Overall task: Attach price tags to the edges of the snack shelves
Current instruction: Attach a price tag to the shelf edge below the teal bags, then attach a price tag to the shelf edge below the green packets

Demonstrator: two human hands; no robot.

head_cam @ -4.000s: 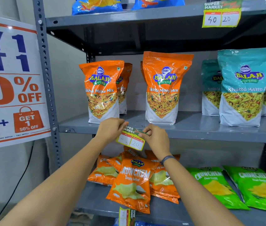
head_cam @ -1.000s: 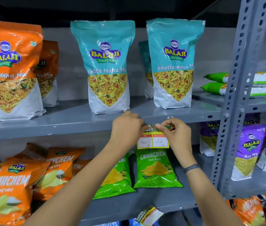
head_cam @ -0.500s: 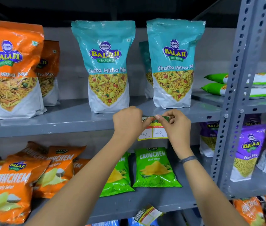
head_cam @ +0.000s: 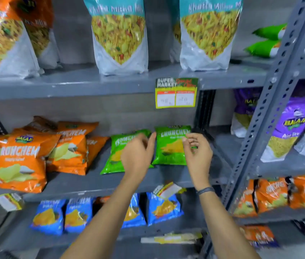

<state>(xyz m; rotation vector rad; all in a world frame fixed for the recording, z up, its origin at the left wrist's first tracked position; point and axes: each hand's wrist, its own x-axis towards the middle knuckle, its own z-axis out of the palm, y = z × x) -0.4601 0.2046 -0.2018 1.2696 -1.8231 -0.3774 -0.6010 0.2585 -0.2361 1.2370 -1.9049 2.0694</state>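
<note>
A yellow price tag (head_cam: 176, 93) with a dark header and two white price boxes hangs from the front edge of the grey middle shelf (head_cam: 73, 88), below the teal snack bags (head_cam: 119, 34). Neither hand touches it. My left hand (head_cam: 138, 154) and my right hand (head_cam: 196, 153) hover lower down, in front of the green Crunchem packets (head_cam: 168, 146), fingers loosely spread and holding nothing. Another tag (head_cam: 167, 189) sticks out tilted at the edge of the shelf below, and one more tag (head_cam: 9, 200) hangs at that shelf's left end.
Orange chip packets (head_cam: 20, 159) lie at the left of the lower shelf, blue packets (head_cam: 63, 214) beneath them. A perforated grey upright (head_cam: 271, 101) stands at the right, with purple bags (head_cam: 294, 131) and orange packets (head_cam: 279, 193) on the neighbouring rack. Yellow strips (head_cam: 174, 239) lie on the bottom shelf.
Both hands have let go of the price tag and dropped down away from it; the tag stays on the shelf edge. The view has tilted downward.
</note>
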